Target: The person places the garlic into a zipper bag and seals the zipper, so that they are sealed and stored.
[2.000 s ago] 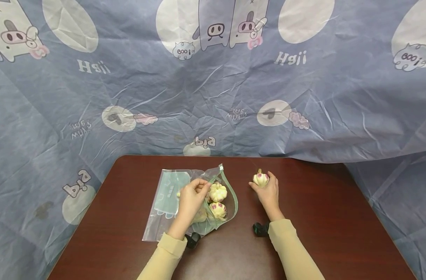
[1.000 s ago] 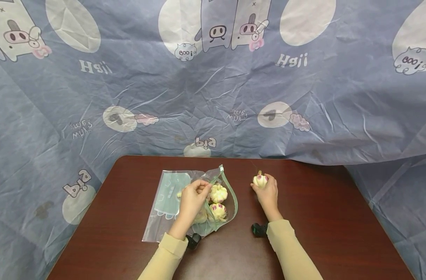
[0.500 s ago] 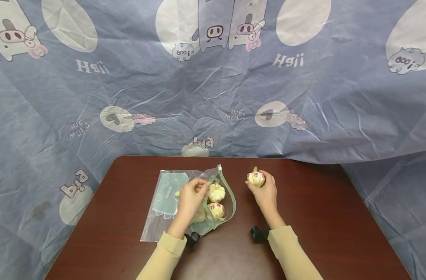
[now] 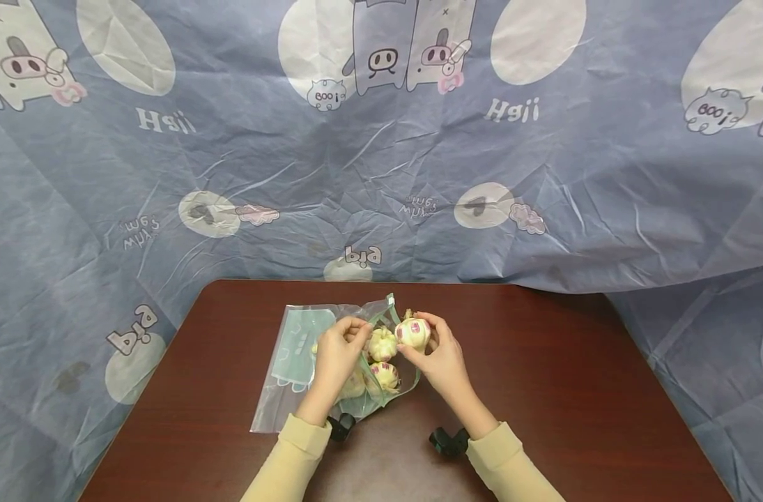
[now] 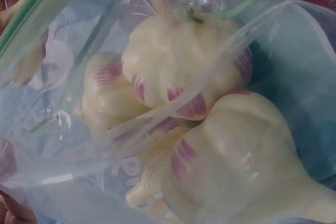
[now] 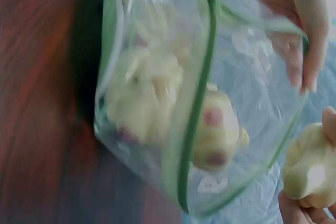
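A clear zip bag (image 4: 265, 415) with a green zip edge lies on its side, its mouth facing right. Several garlic bulbs are inside; one pale bulb (image 4: 382, 344) and another with purple marks (image 4: 385, 376) show near the mouth. My left hand (image 4: 337, 352) pinches the upper edge of the mouth between thumb and fingers, holding it raised. My right hand (image 4: 445, 362) grips another garlic bulb (image 4: 414, 332) at the opening. In the right wrist view that bulb (image 6: 310, 166) is beside the green zip (image 6: 197, 114). The left wrist view shows bulbs (image 5: 184, 66) through the plastic.
A dark red-brown table (image 4: 544, 390) carries the bag. Behind it hangs a blue patterned cloth (image 4: 381, 167). A pale blue panel (image 4: 302, 341) shows on the bag's left part. Black wrist cameras (image 4: 449, 442) sit below the hands.
My right hand has carried its garlic bulb leftward from the table's right side to the bag's mouth. The left hand keeps its pinch on the bag edge.
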A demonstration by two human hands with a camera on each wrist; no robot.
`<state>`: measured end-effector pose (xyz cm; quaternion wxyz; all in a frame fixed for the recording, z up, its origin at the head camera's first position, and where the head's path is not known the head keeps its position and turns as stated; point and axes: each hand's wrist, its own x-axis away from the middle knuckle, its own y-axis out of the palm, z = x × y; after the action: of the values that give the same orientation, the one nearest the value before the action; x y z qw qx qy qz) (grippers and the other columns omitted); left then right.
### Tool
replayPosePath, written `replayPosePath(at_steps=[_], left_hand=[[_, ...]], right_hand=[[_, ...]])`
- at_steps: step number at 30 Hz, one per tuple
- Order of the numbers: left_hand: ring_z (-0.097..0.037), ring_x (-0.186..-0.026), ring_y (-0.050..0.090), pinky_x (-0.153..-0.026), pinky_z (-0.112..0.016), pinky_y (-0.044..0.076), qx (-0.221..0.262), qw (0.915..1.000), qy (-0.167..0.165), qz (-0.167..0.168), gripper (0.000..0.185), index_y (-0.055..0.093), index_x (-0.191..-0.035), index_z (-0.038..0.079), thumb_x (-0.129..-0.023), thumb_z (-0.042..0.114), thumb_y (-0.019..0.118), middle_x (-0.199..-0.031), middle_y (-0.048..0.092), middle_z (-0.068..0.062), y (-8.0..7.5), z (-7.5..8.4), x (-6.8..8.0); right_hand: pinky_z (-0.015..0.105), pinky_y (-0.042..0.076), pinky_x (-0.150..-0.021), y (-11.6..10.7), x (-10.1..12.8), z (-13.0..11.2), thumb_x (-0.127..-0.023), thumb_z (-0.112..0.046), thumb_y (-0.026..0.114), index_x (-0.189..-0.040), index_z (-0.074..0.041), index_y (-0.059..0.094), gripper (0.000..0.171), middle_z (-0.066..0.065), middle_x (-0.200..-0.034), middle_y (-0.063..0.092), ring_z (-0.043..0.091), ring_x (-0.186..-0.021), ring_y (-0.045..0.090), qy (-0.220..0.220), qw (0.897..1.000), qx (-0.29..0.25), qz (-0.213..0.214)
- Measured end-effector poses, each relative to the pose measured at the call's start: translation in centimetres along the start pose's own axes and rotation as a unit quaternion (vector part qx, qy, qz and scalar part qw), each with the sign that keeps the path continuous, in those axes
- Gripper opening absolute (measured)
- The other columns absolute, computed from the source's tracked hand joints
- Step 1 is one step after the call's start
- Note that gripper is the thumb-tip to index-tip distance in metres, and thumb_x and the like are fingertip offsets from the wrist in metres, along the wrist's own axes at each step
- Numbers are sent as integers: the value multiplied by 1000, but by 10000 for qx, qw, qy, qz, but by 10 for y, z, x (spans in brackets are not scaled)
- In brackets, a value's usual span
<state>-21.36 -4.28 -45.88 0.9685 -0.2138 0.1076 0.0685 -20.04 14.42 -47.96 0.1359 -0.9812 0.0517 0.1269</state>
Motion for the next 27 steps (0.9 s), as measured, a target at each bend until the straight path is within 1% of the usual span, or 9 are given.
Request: replayPosePath(at_steps=[4,8,11,12,15,19,21,24,27], left_hand=[[-8,-61,64,-57,-20,52,-12,10000,10,16,15,73,-90,5,-91,21,71,-75,73,-6,-2,0,0],[-17,-61,68,-56,-20,51,4,10000,42,38,15,72,-90,5,-91,20,71,-75,72,-8,-5,1,1],[-21,-62,69,-55,-20,51,2,10000,17,38,16,72,-90,5,-91,21,71,-75,73,-8,-6,2,1],[-21,-62,69,-56,-20,51,-6,10000,13,38,16,72,-90,5,-91,20,71,-75,73,-8,-7,2,1],[-18,-61,69,-56,-20,51,-34,10000,3,13,16,72,-91,5,-91,21,71,-76,73,-8,-8,3,1],[-15,-61,67,-55,-20,51,-132,9999,39,-47,16,72,-91,6,-92,22,71,-76,73,-7,-11,4,1],[-14,-62,66,-56,-20,50,-197,9998,53,-68,16,72,-91,6,-91,22,71,-76,73,-7,-12,5,2],[-10,-63,65,-57,-20,51,-265,9996,93,-82,16,72,-90,7,-91,22,72,-75,72,-6,-12,5,2],[-8,-64,63,-57,-20,50,-268,9995,143,-89,15,72,-89,6,-90,21,72,-75,72,-6,-13,6,3]], right_hand=[[28,53,-94,10,8,-4,-75,-2,84,-131,-2,49,67,16,-135,58,29,-123,60,-10,9988,-299,-392],[25,55,-86,18,15,-5,-73,-3,85,-130,-6,51,66,11,-133,60,27,-116,64,176,9973,-363,-615],[22,56,-81,22,18,-5,-72,-4,86,-130,-6,53,66,11,-132,59,27,-112,65,238,9962,-424,-718],[22,55,-82,23,18,-5,-72,-4,86,-129,-5,54,66,12,-132,59,27,-112,65,228,9961,-423,-738],[30,55,-89,27,21,-10,-72,-1,86,-129,0,55,65,15,-128,57,30,-115,62,180,9958,-376,-817],[36,52,-96,32,19,-5,-72,2,85,-129,2,57,64,15,-126,57,31,-118,60,-53,9947,-122,-1020],[33,53,-96,34,16,4,-72,1,85,-130,-1,57,65,12,-128,58,29,-119,60,-182,9935,-1,-1124],[34,54,-93,37,13,5,-73,0,85,-132,-2,58,66,12,-131,61,28,-116,63,-354,9906,464,-1241],[36,56,-88,40,9,3,-74,-4,84,-134,-3,58,65,14,-128,63,26,-109,65,-592,9832,1073,-1355]])
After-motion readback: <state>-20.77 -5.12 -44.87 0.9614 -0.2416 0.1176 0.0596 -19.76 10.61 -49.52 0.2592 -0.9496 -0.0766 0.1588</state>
